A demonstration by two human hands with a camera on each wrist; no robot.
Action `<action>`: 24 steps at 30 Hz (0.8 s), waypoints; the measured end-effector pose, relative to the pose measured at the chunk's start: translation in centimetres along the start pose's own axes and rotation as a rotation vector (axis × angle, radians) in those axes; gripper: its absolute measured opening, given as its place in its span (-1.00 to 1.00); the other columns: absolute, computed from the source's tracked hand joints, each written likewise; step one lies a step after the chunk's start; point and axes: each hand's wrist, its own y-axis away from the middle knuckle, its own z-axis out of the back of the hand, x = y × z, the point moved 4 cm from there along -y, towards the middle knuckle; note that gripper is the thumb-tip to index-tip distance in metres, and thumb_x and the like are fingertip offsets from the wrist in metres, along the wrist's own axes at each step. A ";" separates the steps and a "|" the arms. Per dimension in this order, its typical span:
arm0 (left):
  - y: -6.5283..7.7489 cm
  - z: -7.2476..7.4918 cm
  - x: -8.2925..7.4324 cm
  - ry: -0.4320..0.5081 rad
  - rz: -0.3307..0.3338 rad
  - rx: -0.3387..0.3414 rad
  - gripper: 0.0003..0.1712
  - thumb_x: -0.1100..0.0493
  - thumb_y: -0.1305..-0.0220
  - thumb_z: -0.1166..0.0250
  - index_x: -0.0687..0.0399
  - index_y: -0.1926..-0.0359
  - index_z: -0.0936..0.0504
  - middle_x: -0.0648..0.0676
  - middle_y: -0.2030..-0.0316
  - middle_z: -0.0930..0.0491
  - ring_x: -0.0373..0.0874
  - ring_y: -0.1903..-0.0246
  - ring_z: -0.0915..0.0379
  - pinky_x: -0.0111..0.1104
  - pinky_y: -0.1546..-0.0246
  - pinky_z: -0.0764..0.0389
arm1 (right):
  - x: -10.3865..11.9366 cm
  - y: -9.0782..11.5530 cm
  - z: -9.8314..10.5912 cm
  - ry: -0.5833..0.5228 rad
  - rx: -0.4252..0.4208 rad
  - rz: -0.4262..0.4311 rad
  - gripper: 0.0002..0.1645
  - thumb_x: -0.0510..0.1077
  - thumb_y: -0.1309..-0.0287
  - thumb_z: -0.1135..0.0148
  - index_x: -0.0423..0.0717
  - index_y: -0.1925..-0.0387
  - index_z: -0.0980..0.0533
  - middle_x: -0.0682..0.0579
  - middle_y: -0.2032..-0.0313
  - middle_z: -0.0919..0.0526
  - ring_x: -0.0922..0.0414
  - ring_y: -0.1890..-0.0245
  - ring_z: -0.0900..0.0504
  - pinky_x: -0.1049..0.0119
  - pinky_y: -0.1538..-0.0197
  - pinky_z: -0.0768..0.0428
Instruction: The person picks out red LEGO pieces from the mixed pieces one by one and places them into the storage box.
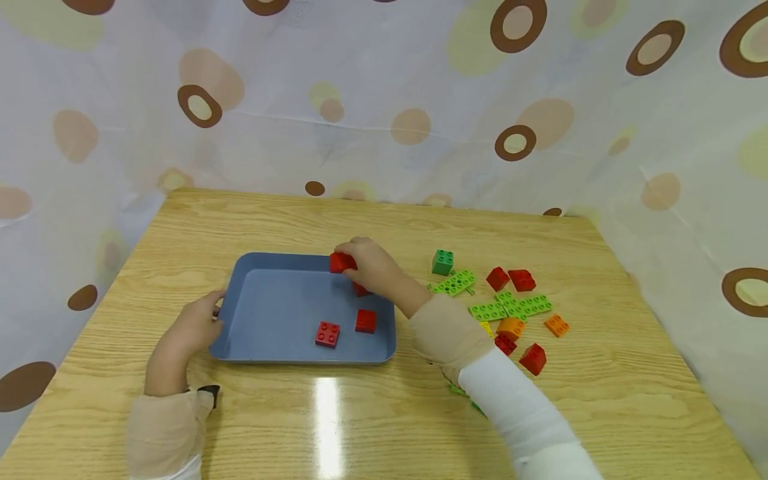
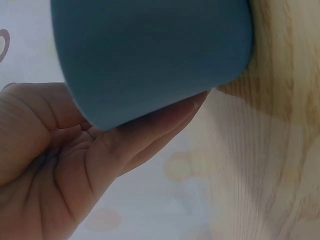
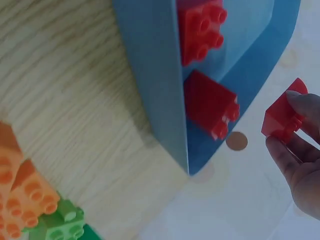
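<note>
The blue-grey tray (image 1: 270,313) sits on the table, and my left hand (image 1: 193,325) holds its left edge. In the left wrist view, the tray's corner (image 2: 160,60) lies between thumb and fingers. Over the tray's far right part, my right hand (image 1: 379,268) pinches a red toy brick (image 1: 341,263) between thumb and fingers. The right wrist view shows this brick (image 3: 281,115) with a sloped face, held off the tray floor. Inside the tray are a square red brick (image 1: 327,335), another red brick (image 1: 365,321), and a third (image 1: 361,289) partly hidden by the right hand.
Right of the tray lie loose bricks: a dark green one (image 1: 443,262), light green plates (image 1: 510,307), several red bricks (image 1: 533,359), and orange pieces (image 1: 557,325). My right sleeve covers some of them. A patterned curtain (image 1: 360,100) hangs behind the wooden table (image 1: 270,420).
</note>
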 end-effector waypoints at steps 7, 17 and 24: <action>0.1 0.0 -0.2 -0.003 0.002 -0.004 -0.42 0.49 -0.02 0.07 0.64 -0.11 -0.06 0.62 0.17 -0.36 0.34 0.18 -0.35 -0.08 0.34 -0.52 | 1.1 -0.4 -2.7 0.037 0.073 0.018 -0.54 -0.22 0.03 -0.23 -0.15 0.01 -0.44 -0.06 0.14 -0.54 0.14 0.19 -0.44 0.39 0.16 -0.45; 0.1 0.1 -0.3 0.001 0.011 0.005 -0.41 0.50 -0.03 0.06 0.63 -0.13 -0.04 0.63 0.15 -0.34 0.35 0.17 -0.34 -0.10 0.36 -0.52 | 1.9 -0.1 -5.5 0.131 0.202 0.029 -0.52 -0.19 0.03 -0.23 -0.14 0.00 -0.43 -0.04 0.05 -0.52 0.14 0.07 -0.42 0.37 0.02 -0.41; 0.1 0.1 -0.2 -0.004 0.017 0.011 -0.41 0.49 -0.03 0.07 0.63 -0.13 -0.03 0.62 0.15 -0.34 0.34 0.17 -0.35 -0.11 0.37 -0.52 | 2.0 0.1 -6.1 0.160 0.218 -0.008 -0.51 -0.19 0.03 -0.22 -0.11 -0.03 -0.41 -0.06 0.02 -0.49 0.13 0.07 -0.42 0.33 0.07 -0.46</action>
